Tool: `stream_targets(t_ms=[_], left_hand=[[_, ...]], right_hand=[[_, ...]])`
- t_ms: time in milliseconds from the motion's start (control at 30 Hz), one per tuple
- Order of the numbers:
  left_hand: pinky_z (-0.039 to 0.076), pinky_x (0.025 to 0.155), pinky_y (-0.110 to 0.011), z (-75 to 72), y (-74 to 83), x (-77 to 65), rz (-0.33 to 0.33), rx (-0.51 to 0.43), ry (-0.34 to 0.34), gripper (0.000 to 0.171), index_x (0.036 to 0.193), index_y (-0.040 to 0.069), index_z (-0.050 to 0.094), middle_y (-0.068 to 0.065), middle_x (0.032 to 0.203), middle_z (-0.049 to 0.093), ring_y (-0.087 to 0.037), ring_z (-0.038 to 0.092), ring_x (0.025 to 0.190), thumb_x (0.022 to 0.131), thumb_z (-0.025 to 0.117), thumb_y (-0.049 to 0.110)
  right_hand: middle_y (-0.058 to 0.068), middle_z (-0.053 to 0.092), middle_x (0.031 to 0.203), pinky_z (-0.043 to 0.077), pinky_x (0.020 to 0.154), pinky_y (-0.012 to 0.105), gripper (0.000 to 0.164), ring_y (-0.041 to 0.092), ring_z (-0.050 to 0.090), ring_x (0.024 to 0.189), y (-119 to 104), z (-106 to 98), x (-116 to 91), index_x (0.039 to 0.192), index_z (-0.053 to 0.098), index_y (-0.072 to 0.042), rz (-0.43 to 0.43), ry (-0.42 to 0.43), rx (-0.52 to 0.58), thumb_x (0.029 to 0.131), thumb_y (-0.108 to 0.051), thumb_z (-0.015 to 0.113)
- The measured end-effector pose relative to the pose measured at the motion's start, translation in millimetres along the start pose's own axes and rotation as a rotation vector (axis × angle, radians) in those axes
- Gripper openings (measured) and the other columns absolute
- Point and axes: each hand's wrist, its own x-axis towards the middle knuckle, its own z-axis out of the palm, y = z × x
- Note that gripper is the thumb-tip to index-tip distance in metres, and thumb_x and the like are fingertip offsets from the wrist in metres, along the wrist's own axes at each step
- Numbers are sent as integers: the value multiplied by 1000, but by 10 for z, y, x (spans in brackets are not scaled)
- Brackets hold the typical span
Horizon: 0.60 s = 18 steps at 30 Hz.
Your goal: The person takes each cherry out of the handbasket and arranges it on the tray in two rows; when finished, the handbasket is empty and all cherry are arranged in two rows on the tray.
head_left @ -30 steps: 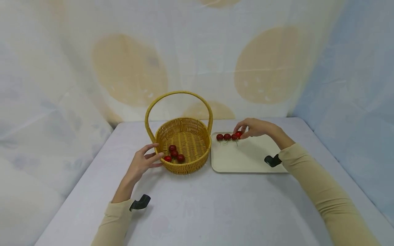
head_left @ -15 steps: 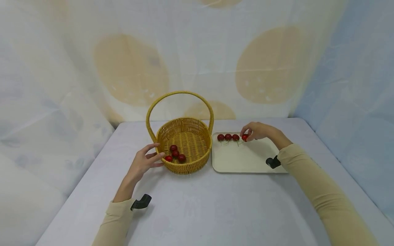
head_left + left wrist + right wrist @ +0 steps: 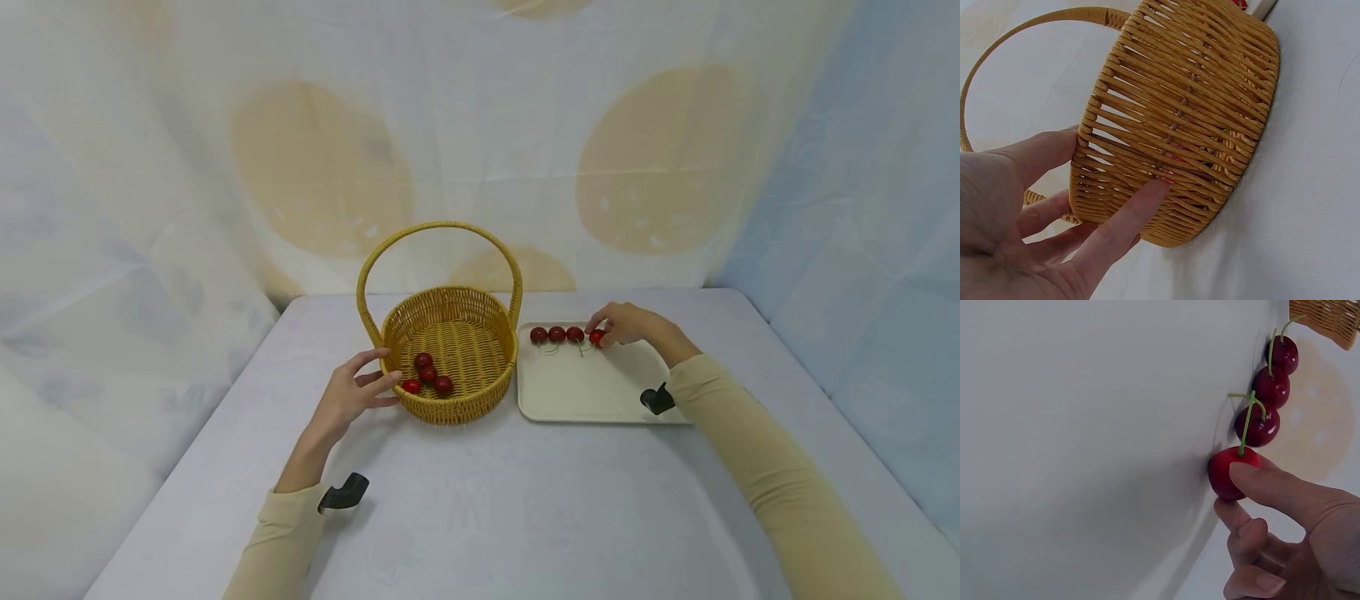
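Note:
My right hand (image 3: 626, 323) pinches a bright red cherry (image 3: 1225, 475) between thumb and fingers, low over the white tray (image 3: 592, 392). Its green stem points up. Left of it, three dark red cherries (image 3: 557, 334) with green stems lie in a row along the tray's far edge; the held cherry is close to the nearest one. At the left side of the woven yellow basket (image 3: 465, 408), my left hand (image 3: 348, 398) holds the rim and wall, with one finger against the outer weave in the left wrist view. Several red cherries (image 3: 427, 373) lie inside the basket, near its front left.
The tall handle of the basket (image 3: 442, 223) arches over it. Tray and basket stand side by side near the back of the white-covered table (image 3: 480, 500). Patterned cloth (image 3: 480, 125) hangs behind and on both sides. A black wrist mount (image 3: 345, 492) sits at the left sleeve.
My right hand has moved slightly right and toward me with the bright cherry, away from the third cherry, and lowered it. My left hand stays at the basket.

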Motion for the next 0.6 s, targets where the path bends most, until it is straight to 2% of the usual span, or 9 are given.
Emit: stream_targets(t_ms=[100, 233, 367, 600], left_hand=[[58, 88, -51, -2, -1, 1, 2, -1, -1, 71, 148, 6, 37, -20, 155, 36, -42, 52, 130, 90, 72, 29], [58, 88, -50, -5, -5, -2, 2, -8, -4, 72, 148, 6, 37, -19, 156, 34, -42, 51, 131, 90, 72, 29], [58, 88, -50, -5, -6, -7, 0, -11, -4, 73, 148, 6, 37, -19, 156, 33, -42, 51, 132, 90, 72, 30], [58, 88, -51, -6, -1, -3, 8, -11, -6, 72, 148, 5, 37, -20, 155, 34, -43, 51, 131, 90, 72, 29]], right_hand=[[19, 66, 98, 47, 62, 27, 41, 22, 58, 75, 11, 11, 28, 132, 58, -2, 3, 14, 1, 91, -5, 63], [22, 63, 109, 51, 66, 28, 44, 26, 61, 83, 11, 23, 40, 134, 54, 0, 8, 37, 7, 92, -7, 64], [24, 60, 114, 55, 71, 32, 41, 28, 63, 88, 16, 35, 38, 129, 52, 2, 28, 56, 30, 92, -8, 66], [24, 64, 113, 57, 75, 36, 34, 30, 65, 90, 29, 32, 37, 121, 56, 3, 25, 80, 33, 89, -5, 67]])
